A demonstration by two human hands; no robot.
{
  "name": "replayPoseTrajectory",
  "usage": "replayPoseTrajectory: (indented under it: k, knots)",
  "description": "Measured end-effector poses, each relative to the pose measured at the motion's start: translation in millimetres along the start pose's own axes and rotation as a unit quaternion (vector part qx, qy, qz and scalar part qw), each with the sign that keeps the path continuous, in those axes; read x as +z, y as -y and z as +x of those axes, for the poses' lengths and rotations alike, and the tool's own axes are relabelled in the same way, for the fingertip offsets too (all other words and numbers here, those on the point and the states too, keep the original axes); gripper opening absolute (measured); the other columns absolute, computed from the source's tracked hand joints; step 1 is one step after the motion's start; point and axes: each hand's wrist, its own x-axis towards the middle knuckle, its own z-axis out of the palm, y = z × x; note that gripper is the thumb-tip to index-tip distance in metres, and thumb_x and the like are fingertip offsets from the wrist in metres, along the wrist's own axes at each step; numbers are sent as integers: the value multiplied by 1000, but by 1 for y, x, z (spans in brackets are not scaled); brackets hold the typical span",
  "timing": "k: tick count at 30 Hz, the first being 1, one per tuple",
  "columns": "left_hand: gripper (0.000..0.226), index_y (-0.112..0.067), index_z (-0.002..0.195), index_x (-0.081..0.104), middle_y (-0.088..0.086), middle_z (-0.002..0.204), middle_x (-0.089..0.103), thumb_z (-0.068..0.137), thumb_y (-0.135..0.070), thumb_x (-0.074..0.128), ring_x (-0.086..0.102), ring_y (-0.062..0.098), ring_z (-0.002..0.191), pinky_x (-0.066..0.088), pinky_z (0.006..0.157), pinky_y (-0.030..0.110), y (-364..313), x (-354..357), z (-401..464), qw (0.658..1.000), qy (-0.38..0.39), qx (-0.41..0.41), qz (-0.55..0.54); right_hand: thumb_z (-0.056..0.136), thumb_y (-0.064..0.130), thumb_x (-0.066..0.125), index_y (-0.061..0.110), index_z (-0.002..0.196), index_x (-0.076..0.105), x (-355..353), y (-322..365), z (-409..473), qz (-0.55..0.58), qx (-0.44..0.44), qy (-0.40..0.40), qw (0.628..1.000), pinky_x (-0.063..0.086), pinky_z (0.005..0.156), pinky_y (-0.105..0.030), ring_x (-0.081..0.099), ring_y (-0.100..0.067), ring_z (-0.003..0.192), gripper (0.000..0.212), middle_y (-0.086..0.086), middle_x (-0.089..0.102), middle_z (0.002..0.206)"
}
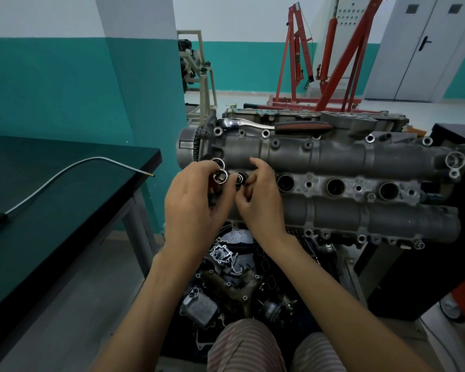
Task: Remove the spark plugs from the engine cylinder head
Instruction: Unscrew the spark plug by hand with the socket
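Seated at the grey cast-aluminium engine cylinder head (333,157), you work over the leftmost of its four round spark plug wells. Your left hand (191,208) grips a chrome hexagonal socket (220,176), its open mouth turned up toward you. Your right hand (258,200) pinches a small dark ring-shaped piece (240,179) just beside that socket, directly above the leftmost well. Whether this piece is a plug tip or a socket insert cannot be told. No spark plug shows in the three open wells (336,187) to the right; their bottoms are dark.

The chrome ratchet with the black and red handle (274,125) lies loose along the top of the head, apart from both hands. The risk here appears to be a drop: the pinched piece hangs right over an open bore, and a slip of your fingertips could send it down the well or into the heap of dark engine parts (226,280) below your wrists. The ratchet could slide off if the head is jolted.
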Motion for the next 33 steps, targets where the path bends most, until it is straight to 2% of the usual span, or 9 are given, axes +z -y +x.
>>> replayPoseTrajectory:
  k: [6,10,14,16,20,22,24,29,33]
  knots:
    - [32,-10,76,45,-8,53,39,87,-33,65,45,23,47,28,47,27,0,4,11,981,151,-53,110,85,8,61,8,130,40,0,-1,-1,-5,-1,0,1000,46,65,-24,47,-8,74,50,-2,49,93]
    - [37,-12,69,45,-5,45,35,91,-41,56,43,26,40,11,43,23,0,8,15,962,162,-66,207,86,9,59,8,129,40,1,-1,-1,-4,-2,-3,1000,45,62,-23,44,-6,70,47,0,48,93]
    - [56,-15,63,48,-2,48,40,91,-61,32,49,23,52,18,49,31,0,10,22,917,225,-109,310,84,16,64,9,124,43,2,-1,-2,4,0,3,1000,45,64,-23,45,-5,76,46,-2,51,98]
    - [54,-17,66,45,-5,52,40,88,-64,29,48,19,56,25,59,30,-4,8,23,918,240,-83,304,80,17,67,10,118,47,1,-1,-3,13,-12,3,1000,44,68,-22,45,-4,82,44,-1,51,103]
    - [24,-13,90,44,-4,76,47,86,-30,60,46,18,69,35,61,29,0,-6,22,953,276,-50,118,77,12,67,11,102,54,0,-1,-2,5,-18,9,1000,39,60,-13,41,2,69,28,8,44,92]
    - [21,-11,96,46,1,84,53,82,-8,61,49,21,73,35,63,32,0,-13,21,946,311,-37,77,78,14,68,12,98,55,1,-1,-1,4,-12,8,1000,37,58,-10,39,6,65,24,9,42,88]
    - [17,-11,93,48,2,83,55,83,-5,60,51,22,72,39,61,34,-1,-14,19,948,310,-44,64,78,15,69,14,96,55,2,-2,-1,5,-9,9,1000,36,57,-11,39,6,65,23,9,43,88]
    - [34,-15,77,37,-8,53,38,88,-39,59,42,18,49,28,41,28,-4,-5,20,951,262,-72,145,79,15,67,12,98,55,2,-2,-3,11,-19,3,1000,43,61,-19,45,-2,70,23,5,48,92]
    - [52,-18,59,36,-4,46,36,88,-60,38,43,22,47,18,42,26,-6,-1,18,931,245,-86,258,79,17,68,12,95,54,2,-3,-4,0,-28,4,1000,43,60,-20,48,-8,74,21,1,51,92]
